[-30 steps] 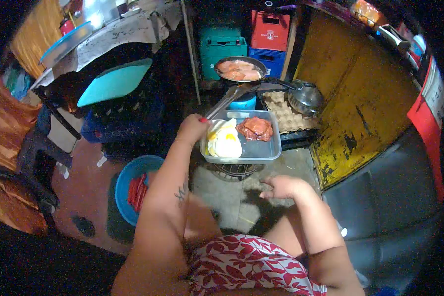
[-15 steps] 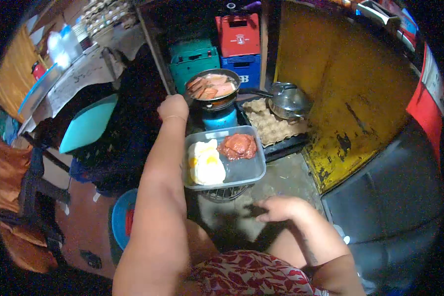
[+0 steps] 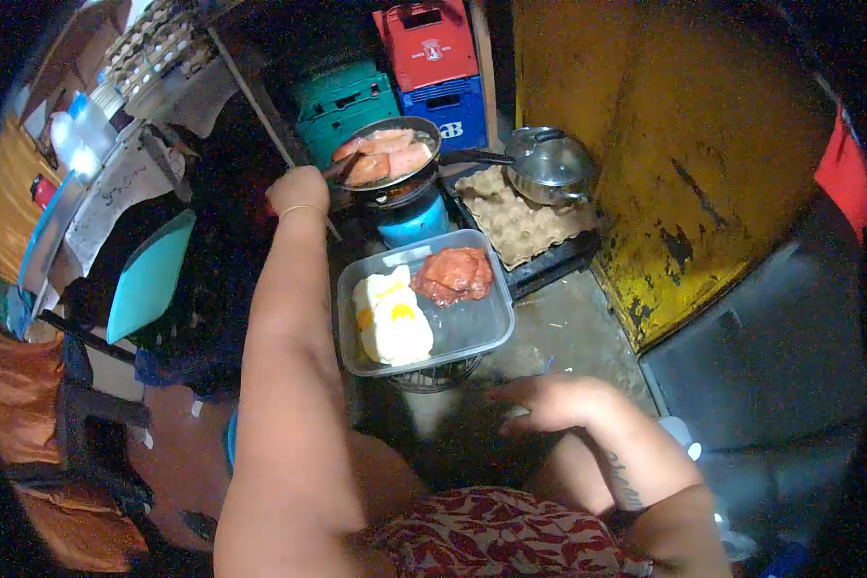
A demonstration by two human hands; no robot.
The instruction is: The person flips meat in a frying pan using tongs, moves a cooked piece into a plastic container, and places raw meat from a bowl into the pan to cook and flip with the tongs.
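Observation:
My left hand [image 3: 301,190] is closed in a fist at the left edge of a black frying pan [image 3: 437,135]. It grips a thin cooking utensil [image 3: 336,170] whose end reaches to the pan; its exact kind is hard to make out. Pink meat slices [image 3: 387,154] lie in the pan, over a blue stove [image 3: 412,227]. Closer to me, a clear plastic container [image 3: 472,332] holds fried eggs [image 3: 395,323] and a heap of reddish raw meat [image 3: 455,276]. My right hand [image 3: 549,400] hangs loosely over my knee, fingers outstretched, holding nothing.
Right of the pan, a lidded metal pot [image 3: 549,171] stands on an egg carton [image 3: 511,226]. Behind are red [image 3: 426,48], blue [image 3: 443,108] and green [image 3: 347,111] crates. A yellow panel [image 3: 665,173] borders the right. A turquoise board [image 3: 151,279] stands at left.
The view has shifted, so the pan and container sit further left in it. My left hand stays by the pan; the slices look differently arranged. My right hand stays over the knee.

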